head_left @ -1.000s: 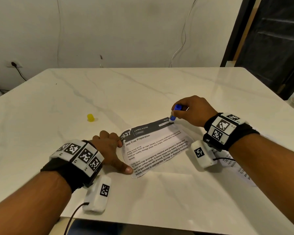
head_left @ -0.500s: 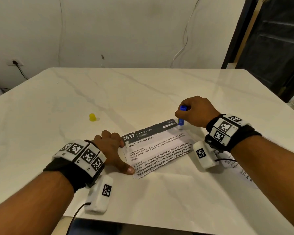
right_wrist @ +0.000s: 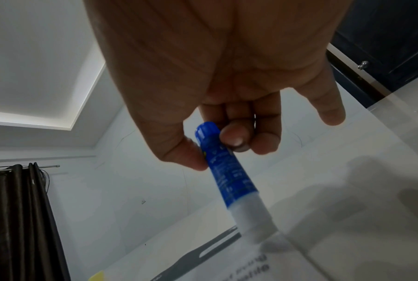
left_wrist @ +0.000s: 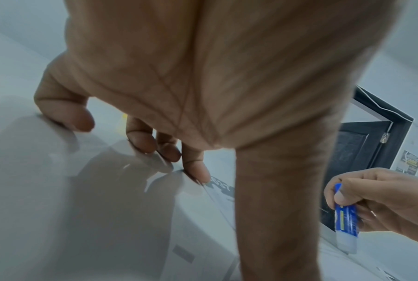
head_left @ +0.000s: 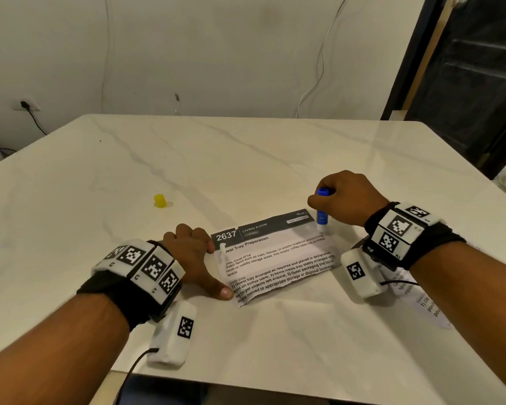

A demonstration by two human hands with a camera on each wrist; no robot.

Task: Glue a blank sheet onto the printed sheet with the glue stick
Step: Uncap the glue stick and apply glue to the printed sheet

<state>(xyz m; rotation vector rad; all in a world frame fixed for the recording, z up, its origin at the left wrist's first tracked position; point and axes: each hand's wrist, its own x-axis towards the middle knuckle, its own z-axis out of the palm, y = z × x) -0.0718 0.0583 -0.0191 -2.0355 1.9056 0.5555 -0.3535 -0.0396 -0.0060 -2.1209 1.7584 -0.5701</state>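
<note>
A printed sheet point(head_left: 278, 258) with a dark header lies on the white marble table point(head_left: 246, 165). My right hand point(head_left: 345, 200) pinches a blue glue stick point(head_left: 322, 210) point(right_wrist: 227, 171) point(left_wrist: 345, 216) upright, its white tip on the sheet's far right corner. My left hand point(head_left: 193, 252) point(left_wrist: 193, 114) presses the sheet's left edge with straight thumb point(head_left: 221, 290) and fingertips point(left_wrist: 198, 171). A second sheet point(head_left: 424, 302) lies partly hidden under my right forearm.
A small yellow cap point(head_left: 159, 200) stands on the table to the far left of the sheet. The table's near edge point(head_left: 246, 384) runs below my forearms. A dark door point(head_left: 479, 83) is at the right.
The glue stick has slid from the header's right end down to the sheet's right corner and stands more upright. The left hand has stayed on the sheet.
</note>
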